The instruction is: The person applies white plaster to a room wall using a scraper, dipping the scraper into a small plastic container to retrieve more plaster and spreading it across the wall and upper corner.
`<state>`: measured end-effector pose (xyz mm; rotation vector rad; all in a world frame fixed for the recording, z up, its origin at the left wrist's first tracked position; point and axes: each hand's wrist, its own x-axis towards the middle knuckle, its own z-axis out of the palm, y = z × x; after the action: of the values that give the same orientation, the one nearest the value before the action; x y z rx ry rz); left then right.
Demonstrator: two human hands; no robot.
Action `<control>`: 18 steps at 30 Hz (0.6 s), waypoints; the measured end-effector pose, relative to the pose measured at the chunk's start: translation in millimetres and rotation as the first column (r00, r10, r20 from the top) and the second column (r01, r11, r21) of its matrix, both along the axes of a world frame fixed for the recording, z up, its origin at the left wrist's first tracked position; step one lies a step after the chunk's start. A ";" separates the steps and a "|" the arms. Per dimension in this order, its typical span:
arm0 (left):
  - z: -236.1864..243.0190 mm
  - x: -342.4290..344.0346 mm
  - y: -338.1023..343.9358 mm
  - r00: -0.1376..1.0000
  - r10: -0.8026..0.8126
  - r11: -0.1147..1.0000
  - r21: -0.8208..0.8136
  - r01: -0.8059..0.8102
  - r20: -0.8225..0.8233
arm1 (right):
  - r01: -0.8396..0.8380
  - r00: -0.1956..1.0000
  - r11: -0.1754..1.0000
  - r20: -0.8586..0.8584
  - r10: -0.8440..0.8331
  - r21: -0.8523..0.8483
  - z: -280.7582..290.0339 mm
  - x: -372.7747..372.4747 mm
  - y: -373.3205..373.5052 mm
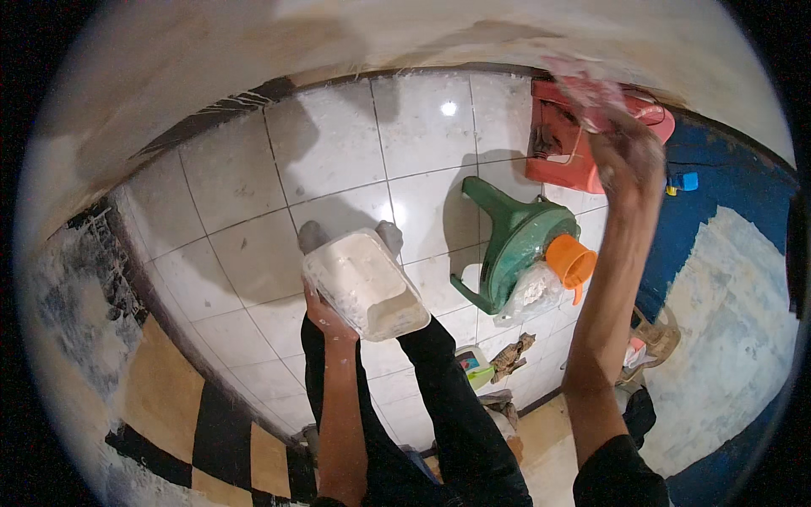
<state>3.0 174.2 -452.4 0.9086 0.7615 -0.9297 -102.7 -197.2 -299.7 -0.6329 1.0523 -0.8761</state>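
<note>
A floor of pale glossy tiles (338,169) fills the middle of the view, bounded at the top by a plastered wall (211,51) and on the right by a blue-painted wall (726,194) with a large bare grey patch. At lower left the tiles end at a dark edge, beyond which lies a yellow-and-black chequered surface (182,422).

The left hand (321,317) grips the near end of a white rectangular tub (367,283), smeared inside with pale paste and held tilted above the person's dark-trousered legs (448,406). Open tile lies to the left of and above the tub.

The right hand (625,156) is raised high, the forearm stretched straight up from the lower edge; it is blurred, and what looks like a clear, pinkish blurred object (591,89) sits at its fingertips, though whether the grip is clenched on it cannot be told.

Just right of the tub stands a green plastic stool (515,241), with an orange cup (570,262) and a clear bag of white lumps (528,291) against it. A red plastic basin (562,139) rests by the wall behind the raised hand. Near the legs lie a small greenish package (475,363) and a crumpled rag (511,355).
</note>
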 end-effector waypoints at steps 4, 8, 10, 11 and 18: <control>12.0 7.0 6.6 0.999 -0.028 0.999 -0.041 0.027 -0.024 | -0.798 0.285 0.589 -0.784 0.552 0.125 -38.2 25.5 -25.9; 7.6 3.6 7.4 1.000 -0.016 1.000 0.010 0.016 -0.010 | -0.271 0.963 0.952 0.030 0.269 0.140 -33.5 37.8 -72.1; 2.4 2.2 8.1 0.999 -0.042 0.999 0.030 0.042 -0.030 | -0.118 0.979 0.984 0.179 0.093 0.134 -8.2 34.1 -66.6; 2.0 1.0 12.2 0.999 -0.023 1.000 0.003 0.023 -0.043 | -0.122 0.984 0.991 0.137 0.114 0.047 19.6 42.6 -28.3; -4.6 -1.9 17.7 0.995 0.053 0.994 -0.095 -0.061 -0.080 | -0.157 0.971 0.977 -0.157 0.179 0.144 -110.8 30.7 -13.0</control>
<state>1.2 191.8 -457.0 0.7651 0.7976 -0.9478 -72.0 -210.2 -410.5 -0.6839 1.1796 -0.6078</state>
